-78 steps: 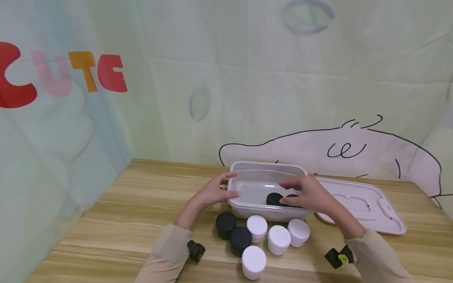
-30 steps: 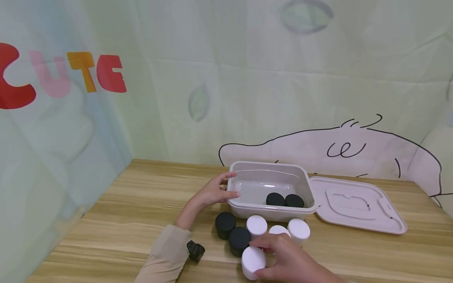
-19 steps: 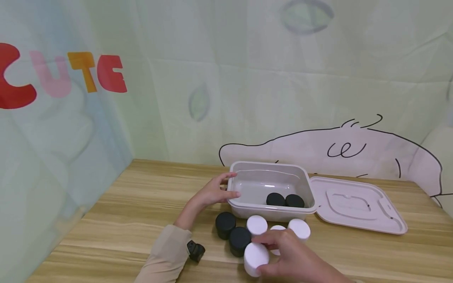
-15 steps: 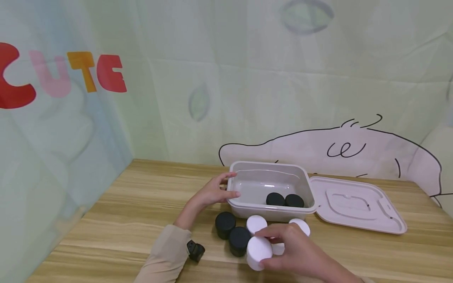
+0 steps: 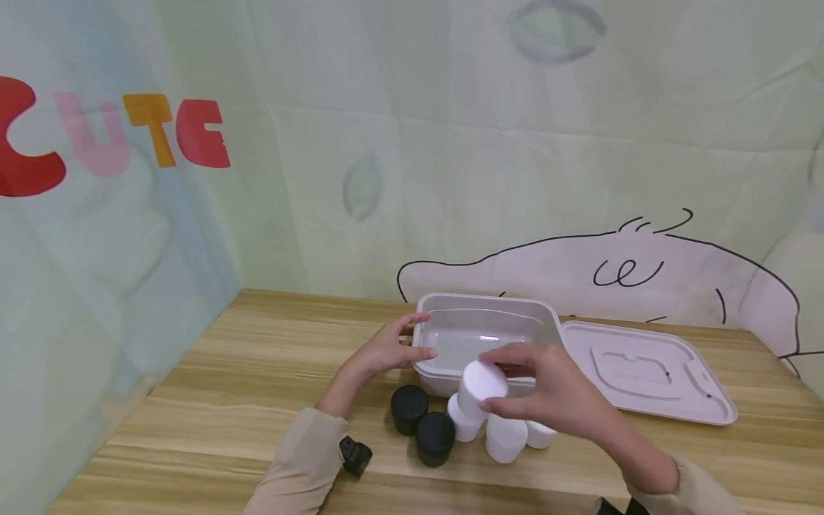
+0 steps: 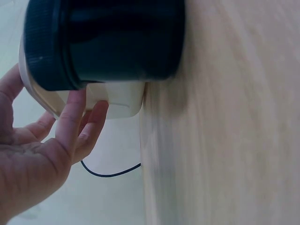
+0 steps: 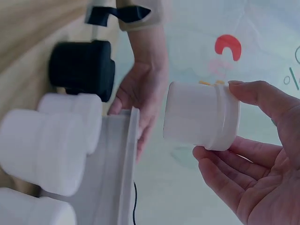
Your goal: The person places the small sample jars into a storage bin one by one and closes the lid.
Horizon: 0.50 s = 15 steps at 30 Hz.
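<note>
My right hand [image 5: 560, 386] pinches a white screw-lid jar [image 5: 481, 386] between thumb and fingers, raised in front of the grey plastic box [image 5: 489, 297]. In the right wrist view that jar [image 7: 194, 115] shows thumb and fingertips at its lid end. At the box's left end my left hand [image 5: 383, 350] grips the wall, thumb over the rim. Three white jars stand on the table before the box, one of them a white jar [image 5: 505, 438] below the raised one. Left of them are a black jar [image 5: 409, 408] and another black jar [image 5: 435, 438]. My right hand hides the box's right inside.
A flat lid [image 5: 650, 375] lies on the wooden table [image 5: 257, 386] to the right of the box. Behind the table hangs a printed cloth [image 5: 386, 143]. A black jar [image 6: 108, 42] looms close to the left wrist camera.
My right hand let go inside the box, reached the nearest white jar, lifted it and carried it up toward the box. The left hand has stayed on the box.
</note>
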Motion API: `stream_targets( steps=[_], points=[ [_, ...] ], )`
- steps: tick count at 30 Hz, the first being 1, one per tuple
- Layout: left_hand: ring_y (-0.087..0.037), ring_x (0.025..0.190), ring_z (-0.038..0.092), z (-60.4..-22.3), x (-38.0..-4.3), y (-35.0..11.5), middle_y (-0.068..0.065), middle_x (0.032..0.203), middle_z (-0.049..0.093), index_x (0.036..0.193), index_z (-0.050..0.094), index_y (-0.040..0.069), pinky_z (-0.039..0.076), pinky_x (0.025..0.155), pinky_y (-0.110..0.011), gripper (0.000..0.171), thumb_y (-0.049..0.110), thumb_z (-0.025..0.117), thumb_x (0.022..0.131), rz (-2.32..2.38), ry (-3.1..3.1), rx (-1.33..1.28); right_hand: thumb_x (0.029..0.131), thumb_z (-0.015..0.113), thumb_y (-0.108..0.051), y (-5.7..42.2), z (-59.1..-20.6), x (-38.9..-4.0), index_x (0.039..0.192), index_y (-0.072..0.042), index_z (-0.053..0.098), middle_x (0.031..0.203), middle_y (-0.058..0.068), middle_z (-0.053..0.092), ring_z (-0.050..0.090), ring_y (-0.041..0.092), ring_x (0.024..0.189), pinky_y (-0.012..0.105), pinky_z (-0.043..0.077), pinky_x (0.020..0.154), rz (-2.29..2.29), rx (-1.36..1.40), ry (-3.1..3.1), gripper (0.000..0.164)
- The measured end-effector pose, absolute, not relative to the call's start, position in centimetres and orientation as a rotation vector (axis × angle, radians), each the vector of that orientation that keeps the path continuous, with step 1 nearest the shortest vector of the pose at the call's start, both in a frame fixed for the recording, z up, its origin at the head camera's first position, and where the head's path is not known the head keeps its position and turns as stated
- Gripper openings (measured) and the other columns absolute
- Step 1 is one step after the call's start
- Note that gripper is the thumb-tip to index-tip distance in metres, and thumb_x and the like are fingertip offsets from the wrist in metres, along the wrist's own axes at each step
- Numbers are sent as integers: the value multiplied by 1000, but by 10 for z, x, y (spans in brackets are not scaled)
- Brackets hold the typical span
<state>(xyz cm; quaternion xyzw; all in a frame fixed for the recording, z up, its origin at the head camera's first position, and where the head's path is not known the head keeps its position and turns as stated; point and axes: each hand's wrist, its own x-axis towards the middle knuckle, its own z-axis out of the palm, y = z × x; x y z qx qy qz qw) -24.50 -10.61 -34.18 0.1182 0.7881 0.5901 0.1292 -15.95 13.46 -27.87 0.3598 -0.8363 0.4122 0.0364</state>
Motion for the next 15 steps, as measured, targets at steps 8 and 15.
stream_targets(
  steps=[8, 15],
  points=[
    [-37, 108, 52, -341, -244, -107, -29, 132, 37, 136, 38, 5, 52, 76, -39, 63, 9, 67, 80, 1719, 2290, 357, 69, 78, -8, 129, -274, -190, 102, 6, 65, 97, 15, 67, 64, 23, 86, 27, 52, 73, 1207, 979, -2575, 37],
    [-36, 108, 52, -342, -245, -106, -29, 132, 38, 136, 38, 5, 52, 75, -39, 63, 9, 67, 80, 1722, 2291, 364, 70, 77, -9, 127, -288, -221, 103, 6, 66, 97, 17, 67, 64, 25, 87, 30, 53, 73, 1178, 824, -2592, 38]
  ],
)
